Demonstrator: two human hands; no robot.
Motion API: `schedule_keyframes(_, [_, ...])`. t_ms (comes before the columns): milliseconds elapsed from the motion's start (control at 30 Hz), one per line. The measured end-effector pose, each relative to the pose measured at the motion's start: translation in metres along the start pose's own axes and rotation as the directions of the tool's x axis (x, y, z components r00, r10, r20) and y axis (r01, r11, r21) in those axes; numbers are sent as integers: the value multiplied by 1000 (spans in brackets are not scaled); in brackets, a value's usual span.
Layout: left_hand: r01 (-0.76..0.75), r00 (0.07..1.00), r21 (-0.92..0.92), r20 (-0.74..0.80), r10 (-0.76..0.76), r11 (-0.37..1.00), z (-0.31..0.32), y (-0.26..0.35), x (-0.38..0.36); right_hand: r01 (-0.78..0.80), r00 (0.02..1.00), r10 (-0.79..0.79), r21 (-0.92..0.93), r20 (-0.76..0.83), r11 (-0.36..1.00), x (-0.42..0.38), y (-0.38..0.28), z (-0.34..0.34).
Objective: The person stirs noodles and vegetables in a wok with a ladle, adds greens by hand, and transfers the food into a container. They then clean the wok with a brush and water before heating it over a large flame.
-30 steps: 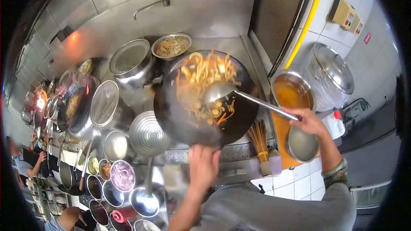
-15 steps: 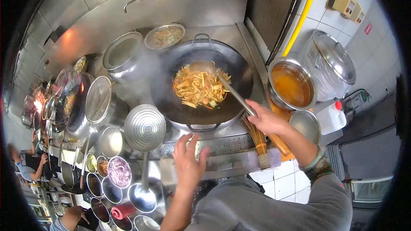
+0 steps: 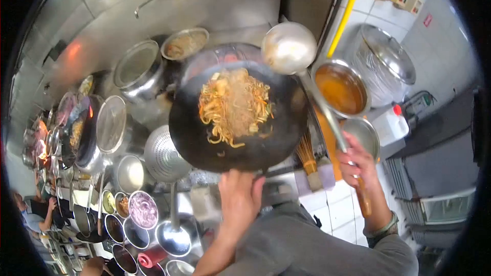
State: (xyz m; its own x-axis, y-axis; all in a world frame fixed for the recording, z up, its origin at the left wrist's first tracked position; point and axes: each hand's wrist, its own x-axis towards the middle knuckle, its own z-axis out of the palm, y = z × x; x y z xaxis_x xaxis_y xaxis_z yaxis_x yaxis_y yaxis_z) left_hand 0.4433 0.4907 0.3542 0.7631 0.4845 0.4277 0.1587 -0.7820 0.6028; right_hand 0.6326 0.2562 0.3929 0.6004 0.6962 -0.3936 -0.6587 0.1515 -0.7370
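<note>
Grip of the left hand (image 3: 239,197) was clamped on the near handle of the large black round-bottomed wok (image 3: 238,117), which was lifted and tipped, its open face turned toward the wearer. From that grip the wok lay straight ahead and away, so the whole weight hung beyond the knuckles. A heap of yellow-brown fried noodles with vegetable strips (image 3: 233,103) sat in the middle of the wok, slightly toward its far wall.

Right of the wok, the right hand (image 3: 356,166) had its grip closed round the long steel ladle (image 3: 289,47) near the wooden end of the shaft. The ladle's long axis ran from that hand up and leftward, ending with the bowl raised past the wok's far right rim, clear of the noodles. The left hand was the nearer one to the noodles; the ladle bowl stood above and beyond them.

Further right of the wok stood a steel pot of orange sauce (image 3: 340,88) and an empty steel bowl (image 3: 364,133).
</note>
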Motion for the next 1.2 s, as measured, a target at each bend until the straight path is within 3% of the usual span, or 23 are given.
schedule_keyframes(67, [26, 1000, 26, -18, -26, 999, 10, -16, 11, 164, 986, -161, 140, -33, 977, -36, 3, -12])
schedule_keyframes(133, [-14, 999, -14, -32, 14, 1000, 21, -40, 16, 272, 958, -254, 147, -130, 951, -68, 4, -6])
schedule_keyframes(200, [-38, 999, 97, 1, 38, 995, 33, -57, 21, 335, 912, -302, 77, -276, 939, -102, 2, 1])
schedule_keyframes(267, [-97, 994, 44, -55, 99, 994, 38, -64, 22, 142, 778, -278, -273, -564, 951, -133, 3, 18])
schedule_keyframes(300, [-77, 996, 50, -33, 78, 996, 40, -66, 23, 53, 740, -277, -359, -613, 932, -145, 8, 13])
schedule_keyframes(433, [-20, 998, 55, 58, 17, 998, 40, -65, 34, -198, 643, -225, -442, -732, 875, -172, 32, -6])
schedule_keyframes(600, [-118, 993, 94, 16, 117, 989, 47, -71, 31, -267, 611, -208, -446, -764, 854, -169, 59, -24])
schedule_keyframes(733, [-82, 997, 82, 20, 81, 993, 44, -66, 33, -235, 630, -240, -476, -739, 848, -170, 64, -31])
schedule_keyframes(833, [-47, 998, 79, 45, 44, 996, 41, -65, 36, -186, 634, -187, -383, -750, 905, -173, 60, -28])
schedule_keyframes(900, [-74, 997, 96, 17, 73, 993, 44, -68, 35, 29, 700, -141, -169, -700, 985, -176, 49, -17])
schedule_keyframes(933, [-103, 995, 115, -3, 104, 988, 46, -69, 36, 39, 708, -149, -173, -690, 984, -178, 42, -12])
schedule_keyframes(1000, [-74, 997, 125, 14, 73, 989, 46, -71, 37, 122, 784, -93, 4, -614, 993, -179, 27, 1])
schedule_keyframes(1067, [-33, 999, 152, 20, 30, 988, 46, -72, 36, 132, 833, -85, 47, -546, 990, -169, 13, 16])
schedule_keyframes(1133, [-54, 999, 34, -2, 54, 998, 44, -70, 34, 87, 922, -32, 126, -387, 988, -151, 1, 24])
schedule_keyframes(1200, [-58, 997, 112, -49, 64, 992, 36, -62, 24, 26, 964, 14, 145, -266, 989, -120, -11, 35])
